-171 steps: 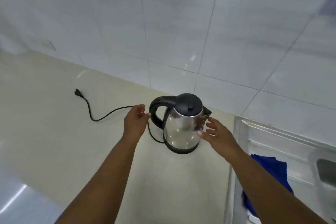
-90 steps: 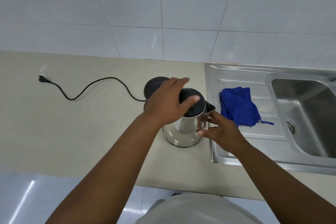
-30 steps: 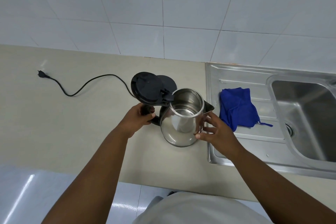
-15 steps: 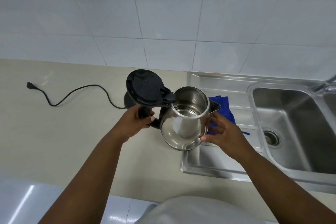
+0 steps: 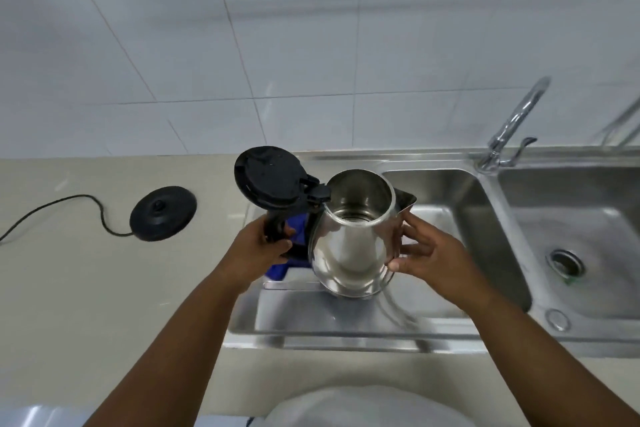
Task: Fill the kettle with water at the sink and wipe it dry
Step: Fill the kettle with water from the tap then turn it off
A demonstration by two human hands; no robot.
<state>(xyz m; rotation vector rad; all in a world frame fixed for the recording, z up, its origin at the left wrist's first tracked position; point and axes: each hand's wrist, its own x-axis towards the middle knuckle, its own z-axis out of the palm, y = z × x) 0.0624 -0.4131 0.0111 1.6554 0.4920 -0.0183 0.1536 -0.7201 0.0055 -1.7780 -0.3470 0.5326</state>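
A shiny steel kettle [image 5: 349, 246] with its black lid [image 5: 268, 177] flipped up hangs in the air above the sink's drainboard [image 5: 332, 319]. My left hand [image 5: 258, 250] is closed around its black handle. My right hand [image 5: 429, 253] rests flat against the kettle's right side, just below the spout. The inside looks bare metal. A blue cloth [image 5: 285, 263] lies on the drainboard, mostly hidden behind the kettle and my left hand. The steel sink basin [image 5: 460, 218] is right of the kettle, with the tap [image 5: 512, 121] at its back.
The kettle's black round base [image 5: 162, 213] stands on the beige counter [image 5: 86, 288] to the left, its cord [image 5: 52, 210] trailing left. A second basin with a drain [image 5: 566, 263] lies at the right. White tiled wall behind.
The kettle has moved right, off the counter and over the drainboard, leaving its base behind. The view has swung right so the tap and second basin show.
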